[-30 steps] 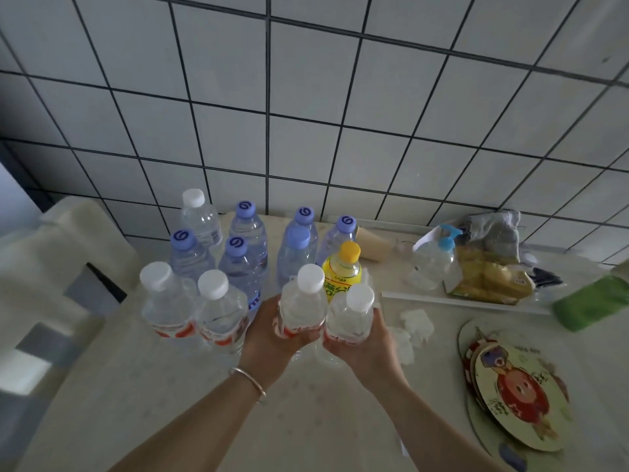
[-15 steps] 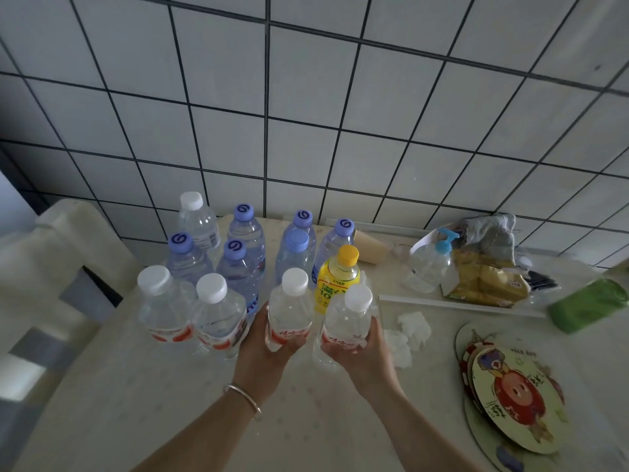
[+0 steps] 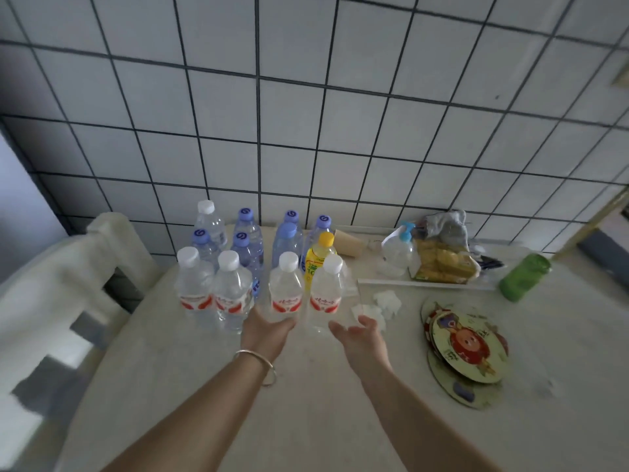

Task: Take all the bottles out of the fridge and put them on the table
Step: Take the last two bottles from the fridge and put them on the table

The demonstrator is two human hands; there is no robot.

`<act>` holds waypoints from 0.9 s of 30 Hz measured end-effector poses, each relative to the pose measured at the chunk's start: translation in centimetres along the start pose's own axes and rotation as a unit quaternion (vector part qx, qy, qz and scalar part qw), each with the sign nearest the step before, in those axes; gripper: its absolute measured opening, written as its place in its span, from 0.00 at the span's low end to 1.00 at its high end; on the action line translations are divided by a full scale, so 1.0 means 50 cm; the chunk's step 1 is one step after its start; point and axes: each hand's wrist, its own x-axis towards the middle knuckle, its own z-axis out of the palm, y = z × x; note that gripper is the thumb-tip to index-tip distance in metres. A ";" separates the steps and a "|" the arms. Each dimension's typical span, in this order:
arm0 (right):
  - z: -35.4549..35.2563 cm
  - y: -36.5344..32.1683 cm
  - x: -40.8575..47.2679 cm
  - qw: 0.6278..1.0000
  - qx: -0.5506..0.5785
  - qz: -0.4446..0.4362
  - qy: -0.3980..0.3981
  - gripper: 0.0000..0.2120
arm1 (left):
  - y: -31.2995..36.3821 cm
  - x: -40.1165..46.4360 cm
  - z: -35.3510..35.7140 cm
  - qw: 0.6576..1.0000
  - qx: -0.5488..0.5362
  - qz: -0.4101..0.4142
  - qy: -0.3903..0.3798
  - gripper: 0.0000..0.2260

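Several water bottles stand grouped on the pale table (image 3: 306, 403) near the tiled wall: blue-capped ones (image 3: 246, 233) at the back, white-capped red-label ones (image 3: 195, 284) in front, and a yellow-capped bottle (image 3: 320, 257). Two more white-capped bottles stand upright at the front, one on the left (image 3: 286, 291) and one on the right (image 3: 327, 294). My left hand (image 3: 269, 330) sits at the base of the left one, fingers spread and loose. My right hand (image 3: 360, 332) is open, palm up, just clear of the right one.
A white chair (image 3: 68, 284) stands at the table's left edge. On the right are a pump bottle (image 3: 400, 250), a snack bag (image 3: 442, 264), a green jar (image 3: 524, 275), crumpled tissue (image 3: 384, 299) and round picture mats (image 3: 466, 345). A paper cup (image 3: 349, 241) lies by the wall.
Both hands set the two white-capped bottles down at the front of the group, then let go and drew back toward me. My right hand has come fully off its bottle.
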 end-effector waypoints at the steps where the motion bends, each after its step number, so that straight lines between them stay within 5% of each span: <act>1: -0.010 0.004 -0.020 1.000 -0.003 -0.001 -0.004 0.33 | 0.005 -0.021 -0.009 1.000 0.006 0.002 0.002 0.25; 11: -0.124 0.072 -0.276 0.998 -0.007 -0.062 -0.003 0.26 | 0.045 -0.319 -0.114 0.998 0.062 -0.009 0.024 0.26; 15: -0.148 0.121 -0.374 0.997 -0.012 -0.078 -0.021 0.12 | 0.042 -0.457 -0.142 0.997 0.067 -0.006 0.026 0.25; 27: -0.191 0.224 -0.726 0.991 0.041 -0.128 0.003 0.17 | 0.007 -0.754 -0.268 0.993 0.074 0.093 -0.014 0.25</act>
